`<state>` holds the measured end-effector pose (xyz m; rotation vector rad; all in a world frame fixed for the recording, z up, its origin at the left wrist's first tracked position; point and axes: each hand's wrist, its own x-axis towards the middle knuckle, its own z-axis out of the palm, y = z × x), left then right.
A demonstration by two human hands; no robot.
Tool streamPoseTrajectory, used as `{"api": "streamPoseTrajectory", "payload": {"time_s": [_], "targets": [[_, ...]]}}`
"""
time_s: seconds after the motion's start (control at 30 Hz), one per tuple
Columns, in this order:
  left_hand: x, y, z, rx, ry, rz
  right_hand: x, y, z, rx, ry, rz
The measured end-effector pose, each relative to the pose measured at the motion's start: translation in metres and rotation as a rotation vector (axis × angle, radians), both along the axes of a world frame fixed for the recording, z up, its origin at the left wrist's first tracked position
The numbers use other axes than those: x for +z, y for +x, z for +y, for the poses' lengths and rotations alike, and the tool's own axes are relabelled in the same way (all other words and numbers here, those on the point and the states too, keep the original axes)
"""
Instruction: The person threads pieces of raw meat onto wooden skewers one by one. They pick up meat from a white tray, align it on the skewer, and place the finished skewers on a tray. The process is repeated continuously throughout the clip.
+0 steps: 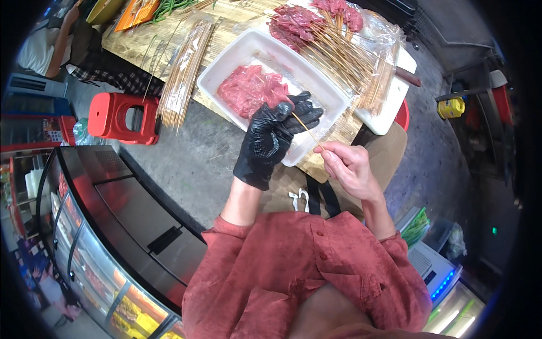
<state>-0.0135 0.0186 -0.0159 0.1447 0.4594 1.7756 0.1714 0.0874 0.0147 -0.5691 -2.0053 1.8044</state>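
My left hand (275,135), in a black glove, is over the near side of a white plastic tub (214,91), its thumb against a slice of raw meat on a wooden skewer (307,128). The bare fingers of my right hand (349,167) pinch the other end of that skewer. Sliced raw red meat (243,91) lies in the tub beside the glove. Past the tub, finished meat skewers (296,25) are piled with their sticks pointing towards me. Bagged bare skewers (188,70) lie to the left of the tub.
The wooden table (142,46) also holds an orange tray (135,15) and a white cutting board (381,120) with another skewer bag and a brown handle (408,76). A red plastic stool (110,118) is at left, near another person (57,46). A glass-fronted display case (93,262) stands lower left.
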Motion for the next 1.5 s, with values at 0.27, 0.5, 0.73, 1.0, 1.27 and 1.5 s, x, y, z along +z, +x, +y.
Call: {"api": "streamPoseTrajectory", "payload": {"time_s": [0.27,0.5,0.73,1.0,1.27,1.5], "targets": [[0.005,0.016,-0.004,-0.072,0.057,0.261,0.003,-0.015,0.017,-0.007,0.165,-0.006],[0.013,-0.001,-0.008,0.148,-0.037,0.519,0.016,-0.032,0.082,-0.099,0.702,-0.148],[0.014,-0.003,-0.015,0.162,-0.023,0.572,0.018,-0.092,0.160,-0.120,0.824,-0.303],[0.018,-0.009,-0.017,0.168,-0.044,0.621,0.019,-0.053,0.156,-0.231,1.068,-0.470],[0.025,-0.041,-0.025,0.354,-0.112,0.788,-0.008,0.028,0.107,-0.157,1.110,-0.474],[0.028,-0.062,-0.021,0.335,-0.170,0.938,-0.043,0.021,0.096,0.104,1.331,-0.436]]}}
